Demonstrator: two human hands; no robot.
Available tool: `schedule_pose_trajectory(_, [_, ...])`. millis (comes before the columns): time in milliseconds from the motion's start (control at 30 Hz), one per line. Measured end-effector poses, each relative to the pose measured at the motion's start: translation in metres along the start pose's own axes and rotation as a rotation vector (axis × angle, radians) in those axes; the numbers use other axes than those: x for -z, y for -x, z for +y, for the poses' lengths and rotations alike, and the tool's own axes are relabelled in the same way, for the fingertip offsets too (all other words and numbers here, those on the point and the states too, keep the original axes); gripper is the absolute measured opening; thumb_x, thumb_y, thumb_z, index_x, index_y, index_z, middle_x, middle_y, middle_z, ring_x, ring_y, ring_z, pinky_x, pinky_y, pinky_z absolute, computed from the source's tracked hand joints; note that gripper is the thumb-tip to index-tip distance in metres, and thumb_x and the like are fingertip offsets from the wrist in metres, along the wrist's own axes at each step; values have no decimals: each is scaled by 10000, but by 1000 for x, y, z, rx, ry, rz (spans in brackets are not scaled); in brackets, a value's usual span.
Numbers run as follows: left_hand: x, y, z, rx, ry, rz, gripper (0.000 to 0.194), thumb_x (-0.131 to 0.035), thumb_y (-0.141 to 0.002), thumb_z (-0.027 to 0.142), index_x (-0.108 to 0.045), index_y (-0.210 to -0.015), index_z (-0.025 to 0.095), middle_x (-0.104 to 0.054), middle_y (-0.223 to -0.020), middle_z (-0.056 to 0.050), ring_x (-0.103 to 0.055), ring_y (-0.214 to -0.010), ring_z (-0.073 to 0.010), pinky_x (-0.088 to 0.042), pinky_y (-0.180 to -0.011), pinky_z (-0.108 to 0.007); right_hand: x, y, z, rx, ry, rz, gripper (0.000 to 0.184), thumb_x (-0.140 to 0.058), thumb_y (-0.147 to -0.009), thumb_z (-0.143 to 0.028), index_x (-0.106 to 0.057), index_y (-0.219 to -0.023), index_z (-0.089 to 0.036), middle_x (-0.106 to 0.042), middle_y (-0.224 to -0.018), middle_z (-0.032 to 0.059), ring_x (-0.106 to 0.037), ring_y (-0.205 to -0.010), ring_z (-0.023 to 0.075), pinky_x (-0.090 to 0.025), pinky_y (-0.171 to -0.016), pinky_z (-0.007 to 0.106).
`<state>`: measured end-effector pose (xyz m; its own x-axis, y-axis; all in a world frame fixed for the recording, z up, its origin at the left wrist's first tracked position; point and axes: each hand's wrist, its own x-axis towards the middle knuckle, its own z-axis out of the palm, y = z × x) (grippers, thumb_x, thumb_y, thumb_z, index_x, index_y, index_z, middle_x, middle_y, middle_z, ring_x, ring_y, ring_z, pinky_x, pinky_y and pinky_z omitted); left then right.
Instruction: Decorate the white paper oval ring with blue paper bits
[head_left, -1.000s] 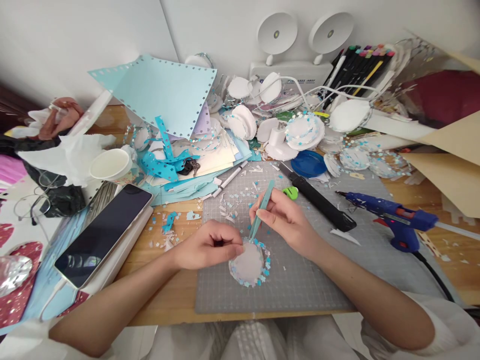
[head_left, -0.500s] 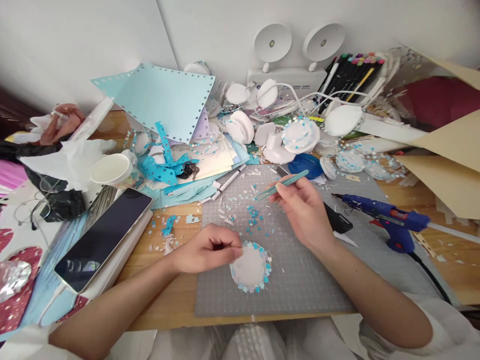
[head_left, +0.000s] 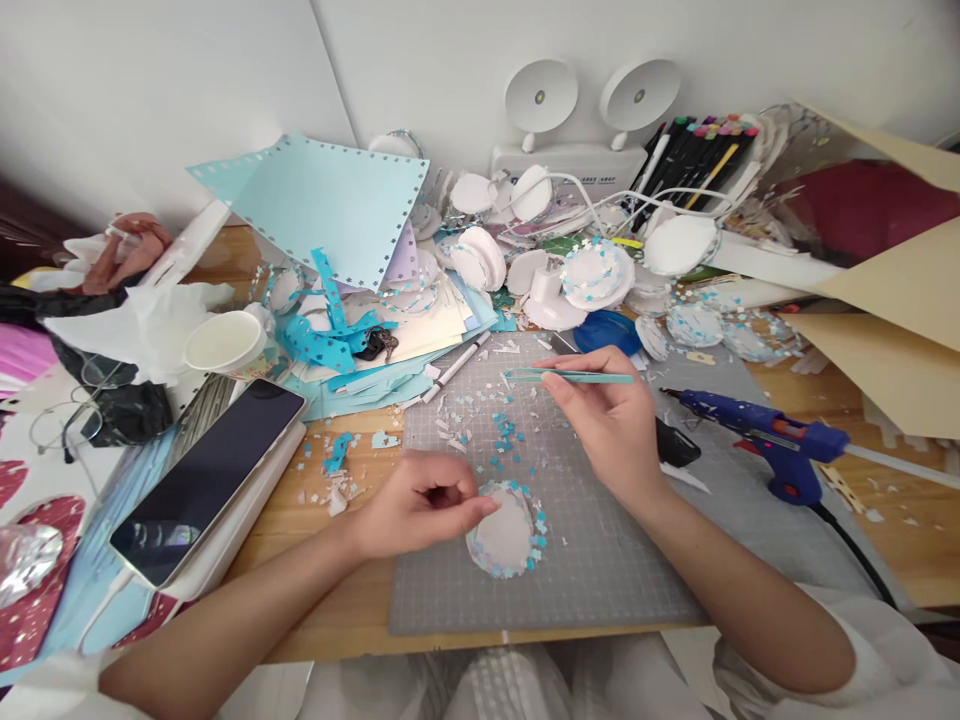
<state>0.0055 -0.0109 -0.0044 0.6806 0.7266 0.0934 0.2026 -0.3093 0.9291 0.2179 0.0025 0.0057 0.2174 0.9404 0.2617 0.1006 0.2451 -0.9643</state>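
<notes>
The left hand has the star-edged disc pinched at its upper left rim, the rest spreading right of that grip over the cutting mat. The right hand's grip grasps tweezers, tips pointing left, beyond loose blue stars and apart from the disc.

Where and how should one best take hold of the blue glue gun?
Probably around the handle of the glue gun, coming from the near side. The handle juts that way from the long body, while the dark nozzle, which may be hot, points left, away from this grip.
</notes>
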Motion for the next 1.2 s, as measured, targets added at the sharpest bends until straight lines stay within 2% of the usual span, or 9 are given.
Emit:
schedule_pose_trajectory(67, [1,0,2,-82,-89,110,323,-633,-815,383,-516,-628,146,-475,-557,10,-393,-519,-88,-325,-499,-211,0,0,0,-1,11,5,142,-694,-791,-263,-562,-816,-215,-651,-926,44,-645,-957,189,-520,-890,383])
schedule_pose_trajectory(133, [1,0,6,-157,-166,138,393,-727,-697,489,-601,-829,141,-603,-772,-62,-532,-713,-162,-434,-667,-272,0,-1,0,-1,22,9,144,-693,-792,-270,-562,-818,-216,-652,-920,43,-645,-953,188,-524,-883,383])
schedule_pose_trajectory(233, [-3,1,11,-192,-285,48,867,-792,-534,593,-520,-1225,145,-560,-1176,-164,-513,-1072,-294,-400,-936,-414,-1,-1,0,-5,29,5,143,-690,-794,-275,-564,-823,-214,-652,-904,44,-646,-936,186,-534,-851,371])
schedule_pose_trajectory(300, [-7,2,12,-191,-360,-32,958,-785,-541,598,-443,-1321,158,-518,-1261,-174,-483,-1132,-315,-362,-979,-445,-2,0,1,-7,22,-4,141,-688,-795,-269,-562,-826,-212,-650,-906,44,-647,-933,183,-535,-841,362])
schedule_pose_trajectory(400, [-11,3,11,-189,-399,-81,821,-752,-628,561,-461,-1291,176,-552,-1241,-152,-499,-1118,-298,-353,-974,-429,-2,0,3,-6,9,-14,138,-688,-794,-253,-561,-823,-208,-647,-919,45,-648,-939,181,-531,-852,359])
schedule_pose_trajectory(533, [-10,3,9,-162,-377,-58,657,-731,-680,506,-512,-1209,184,-603,-1165,-128,-526,-1081,-277,-369,-947,-395,-1,0,2,-13,25,-14,134,-685,-798,-261,-564,-825,-212,-651,-920,45,-647,-938,184,-536,-841,362])
schedule_pose_trajectory(867, [-10,1,9,-219,-302,-10,585,-790,-623,468,-562,-1084,190,-659,-1094,-98,-592,-994,-243,-374,-900,-377,-1,-1,4,4,37,-11,128,-689,-794,-255,-572,-824,-215,-653,-912,44,-653,-926,188,-542,-819,360])
schedule_pose_trajectory(1067, [-10,1,7,-242,-286,12,534,-778,-636,418,-553,-1068,200,-669,-1096,-91,-601,-1005,-244,-366,-914,-385,-1,0,7,-1,80,-66,115,-692,-789,-244,-582,-804,-213,-665,-890,39,-644,-936,197,-519,-851,384])
schedule_pose_trajectory(1200, [-10,2,8,-236,-277,5,544,-771,-642,345,-529,-1108,204,-661,-1114,-73,-591,-1031,-235,-355,-940,-377,0,1,7,47,129,-40,97,-680,-797,-232,-588,-820,-209,-658,-895,33,-641,-929,187,-512,-846,363])
